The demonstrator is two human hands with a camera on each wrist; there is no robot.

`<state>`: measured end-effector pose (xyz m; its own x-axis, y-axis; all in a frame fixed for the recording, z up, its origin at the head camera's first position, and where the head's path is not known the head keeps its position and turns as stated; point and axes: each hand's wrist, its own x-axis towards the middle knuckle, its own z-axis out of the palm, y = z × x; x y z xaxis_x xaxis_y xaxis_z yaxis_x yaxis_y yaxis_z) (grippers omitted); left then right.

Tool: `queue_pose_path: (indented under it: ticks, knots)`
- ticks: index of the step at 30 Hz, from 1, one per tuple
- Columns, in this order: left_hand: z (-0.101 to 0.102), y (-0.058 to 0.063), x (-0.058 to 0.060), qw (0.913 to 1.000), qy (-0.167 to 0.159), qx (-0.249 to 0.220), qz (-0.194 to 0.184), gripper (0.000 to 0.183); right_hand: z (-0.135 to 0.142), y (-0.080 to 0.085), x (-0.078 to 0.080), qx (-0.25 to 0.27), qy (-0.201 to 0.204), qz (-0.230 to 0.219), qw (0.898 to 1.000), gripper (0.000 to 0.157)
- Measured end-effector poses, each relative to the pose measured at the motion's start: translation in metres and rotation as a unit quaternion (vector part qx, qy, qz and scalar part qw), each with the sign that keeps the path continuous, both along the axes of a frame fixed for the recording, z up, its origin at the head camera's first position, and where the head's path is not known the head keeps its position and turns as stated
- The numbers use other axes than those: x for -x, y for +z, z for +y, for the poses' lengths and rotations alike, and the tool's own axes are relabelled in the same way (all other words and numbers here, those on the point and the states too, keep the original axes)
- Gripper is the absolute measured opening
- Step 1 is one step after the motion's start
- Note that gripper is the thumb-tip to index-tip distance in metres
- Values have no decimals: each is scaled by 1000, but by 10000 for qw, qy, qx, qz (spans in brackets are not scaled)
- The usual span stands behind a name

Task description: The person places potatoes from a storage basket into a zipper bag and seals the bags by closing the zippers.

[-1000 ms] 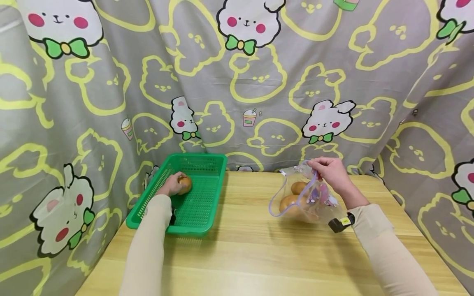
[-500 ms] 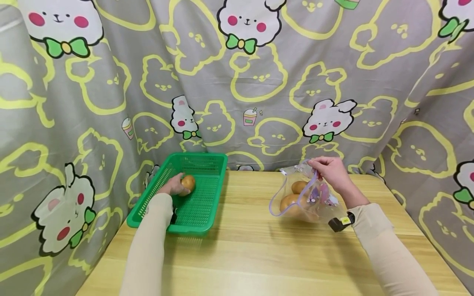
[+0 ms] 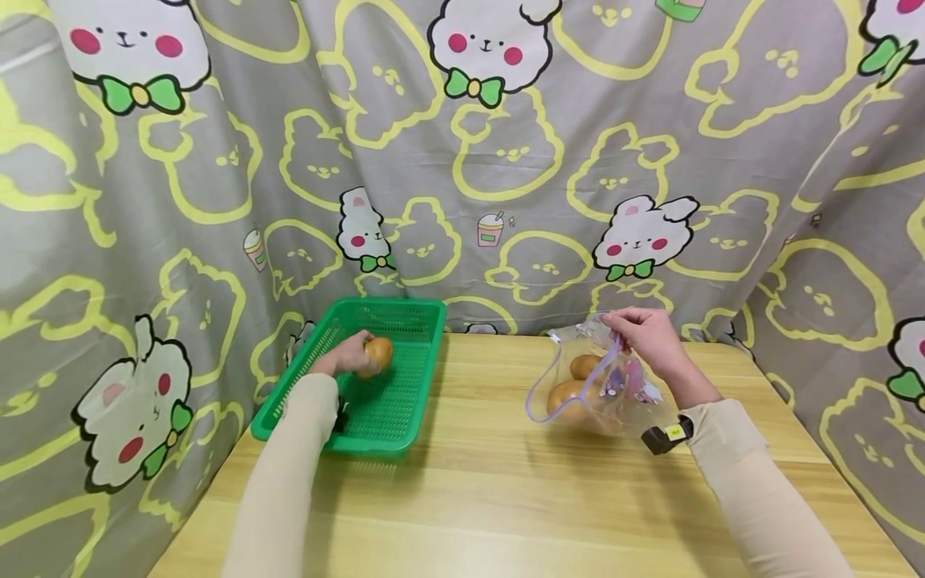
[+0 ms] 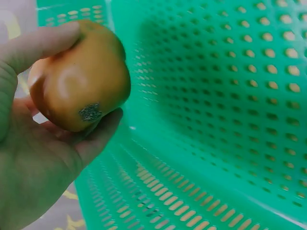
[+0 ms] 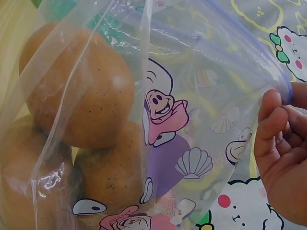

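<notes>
In the head view my left hand [image 3: 350, 353] grips a round orange-brown fruit [image 3: 380, 353] inside the green perforated basket [image 3: 431, 353]. The left wrist view shows thumb and fingers around this smooth fruit [image 4: 81, 72], which has a dark rough patch on its lower side. Over on the right, my right hand [image 3: 646, 337] pinches the top edge of a clear zip bag [image 3: 536, 397] with purple trim and cartoon prints. Three speckled orange-brown fruits [image 5: 79, 86] sit in the bag, whose mouth gapes toward the left.
The basket stands at the left of the wooden table [image 3: 477, 482], close to the patterned curtain [image 3: 520, 177] that runs along the back and both sides. A black device [image 3: 666, 436] is strapped at my right wrist.
My left hand has moved slightly right within the basket, taking the fruit with it. The right hand and the bag have stayed in place.
</notes>
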<state>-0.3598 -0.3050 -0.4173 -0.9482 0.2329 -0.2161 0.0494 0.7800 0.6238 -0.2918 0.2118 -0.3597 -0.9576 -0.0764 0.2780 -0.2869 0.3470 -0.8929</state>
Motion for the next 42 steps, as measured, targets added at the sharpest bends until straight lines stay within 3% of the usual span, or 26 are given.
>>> queue_pose_path:
  ticks: [5, 12, 18, 22, 32, 42]
  knots:
    - [10, 17, -6, 9989, 70, -441, 124, 63, 2, -2, 2, 85, 1, -16, 10000, 29]
    - [29, 42, -18, 9913, 413, -1086, 627, 70, 0, 0, -1, 101, 28, -18, 9999, 31]
    - [60, 62, -32, 9845, 328, -1504, 840, 65, -6, 13, -13, 151, 89, 64, 9998, 23]
    - [81, 70, -45, 9807, 114, -1762, 842, 63, -3, 8, -8, 175, 93, 47, 9998, 24]
    - [123, 68, -59, 9682, -492, -2411, 456, 64, 0, -1, 0, 165, 89, 42, 9998, 35]
    - [160, 70, -72, 9486, -880, -3038, -91, 64, -14, 19, -20, 150, 125, 46, 9998, 30]
